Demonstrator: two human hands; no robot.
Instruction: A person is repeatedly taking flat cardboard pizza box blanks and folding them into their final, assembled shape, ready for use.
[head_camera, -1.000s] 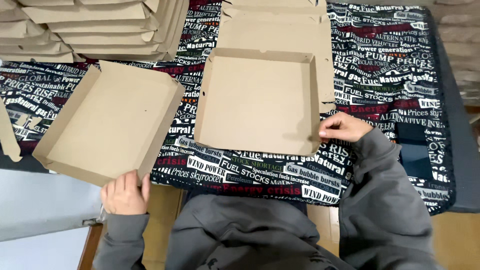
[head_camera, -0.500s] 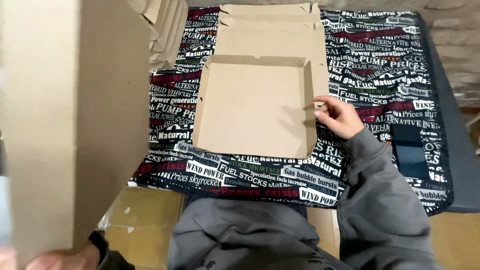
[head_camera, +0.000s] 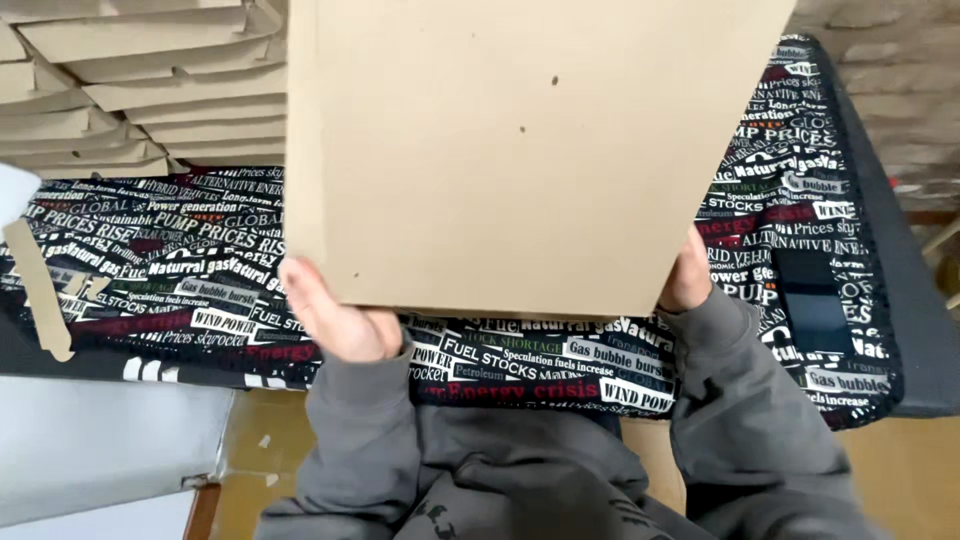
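A large brown cardboard box piece (head_camera: 520, 150) is held up flat in front of me and fills the top middle of the view. My left hand (head_camera: 335, 315) grips its lower left corner. My right hand (head_camera: 688, 278) holds its lower right edge, mostly hidden behind the board. Both arms are in grey sleeves. The cardboard tray that lay on the table is hidden behind the raised piece.
A cloth printed with black, white and red lettering (head_camera: 170, 260) covers the table. A stack of folded cardboard boxes (head_camera: 110, 90) lies at the back left. A cardboard scrap (head_camera: 40, 290) hangs at the left edge. A dark phone (head_camera: 815, 300) lies at the right.
The cardboard piece went from lying at the left, up past my left side, to the middle in front of me. My right hand left the tray's edge and took hold of the raised piece.
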